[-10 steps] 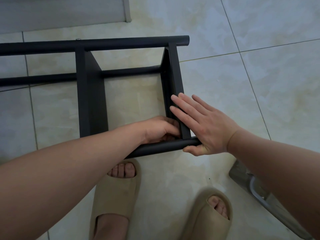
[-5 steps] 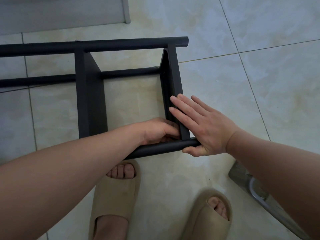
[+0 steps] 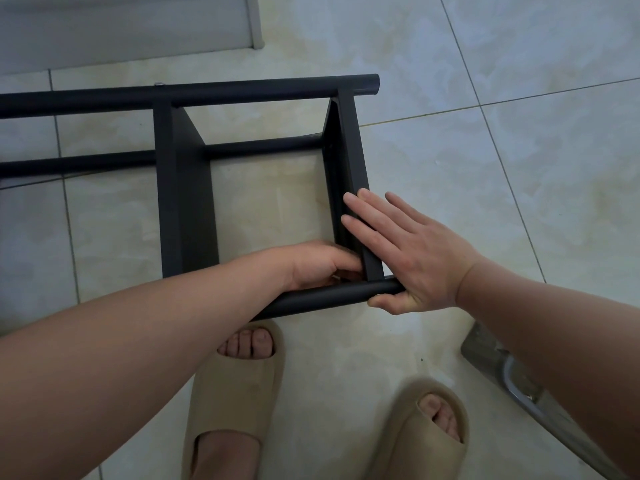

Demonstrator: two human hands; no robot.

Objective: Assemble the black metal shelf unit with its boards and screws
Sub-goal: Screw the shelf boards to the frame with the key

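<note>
- Underfoot, a pale tiled floor (image 3: 519,168) fills the view, and the black shelf unit (image 3: 180,147) lies on its side across it, running off the left edge.
- Its far tube (image 3: 242,93) and near tube (image 3: 329,297) run left to right. Two boards stand on edge between them: the inner board (image 3: 188,220) and the end board (image 3: 349,161). A lower tube (image 3: 263,148) lies closer to the floor.
- A grey panel (image 3: 121,26) lies beyond the unit at the top left, and a grey metal piece (image 3: 519,386) lies at the lower right, partly under the right forearm.
- Two beige slippers, one (image 3: 235,393) just below the near tube and one (image 3: 426,431) further right, show the person standing close to the unit.
- The right hand (image 3: 412,258) lies flat over the corner where the end board meets the near tube. Its fingers (image 3: 367,216) are straight and slightly spread, resting along the board's upper edge, and the thumb lies against the near side of the tube's end.
- The left hand (image 3: 318,268) reaches inside the frame at that same corner, just behind the near tube. Its fingers (image 3: 346,263) are curled against the inner face of the end board, and I cannot tell whether they pinch anything there.
</note>
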